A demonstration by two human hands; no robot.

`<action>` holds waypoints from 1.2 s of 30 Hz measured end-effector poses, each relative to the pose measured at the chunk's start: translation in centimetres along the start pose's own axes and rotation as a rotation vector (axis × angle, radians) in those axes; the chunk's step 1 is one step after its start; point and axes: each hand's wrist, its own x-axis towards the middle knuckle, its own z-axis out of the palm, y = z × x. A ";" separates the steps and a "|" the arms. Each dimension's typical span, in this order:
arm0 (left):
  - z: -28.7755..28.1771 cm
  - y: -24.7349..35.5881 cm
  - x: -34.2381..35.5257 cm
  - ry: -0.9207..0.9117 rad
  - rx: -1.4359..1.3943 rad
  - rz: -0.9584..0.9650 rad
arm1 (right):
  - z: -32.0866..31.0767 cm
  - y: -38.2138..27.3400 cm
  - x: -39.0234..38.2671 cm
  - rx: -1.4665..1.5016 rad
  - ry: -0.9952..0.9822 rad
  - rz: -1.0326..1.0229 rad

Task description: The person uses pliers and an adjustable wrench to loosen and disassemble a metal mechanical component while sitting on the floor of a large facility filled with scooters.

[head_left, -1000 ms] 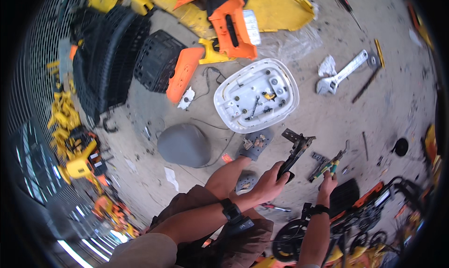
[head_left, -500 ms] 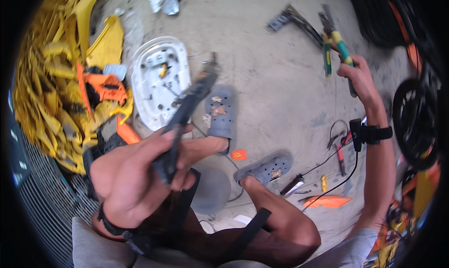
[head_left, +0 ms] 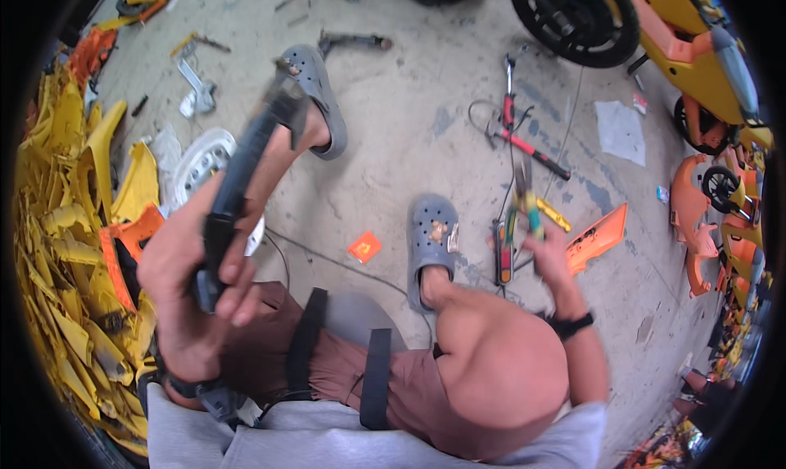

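My left hand [head_left: 184, 281] is closed around a long black bar-shaped part [head_left: 237, 166], tilted up and away over my left leg. Its far end carries a worn metal bit, blurred by motion; its exact kind does not show. Low on the right, my right hand [head_left: 553, 256] is closed on pliers [head_left: 530, 211] with green and yellow handles, jaws pointing away from me. Just left of the pliers, a black-and-red tool [head_left: 502, 256] lies on the floor. A yellow piece [head_left: 554, 214] and an orange panel [head_left: 599, 238] are beside my right hand.
Yellow plastic panels [head_left: 74, 248] pile up on the left, near a white tray [head_left: 190, 162] holding small parts. Red-handled tools [head_left: 532, 154] lie ahead right. Orange-and-yellow vehicles [head_left: 679, 68] stand at right. A dark part [head_left: 354, 41] lies beyond my left shoe [head_left: 315, 92].
My view has swung to the right. My right hand has come down and closer with the pliers, over the floor tools. The left hand still grips the black part.
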 end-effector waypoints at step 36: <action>-9.5 -5.1 -0.2 -0.664 -0.901 -0.546 | 8.8 -30.8 -4.4 -1.183 0.255 -1.261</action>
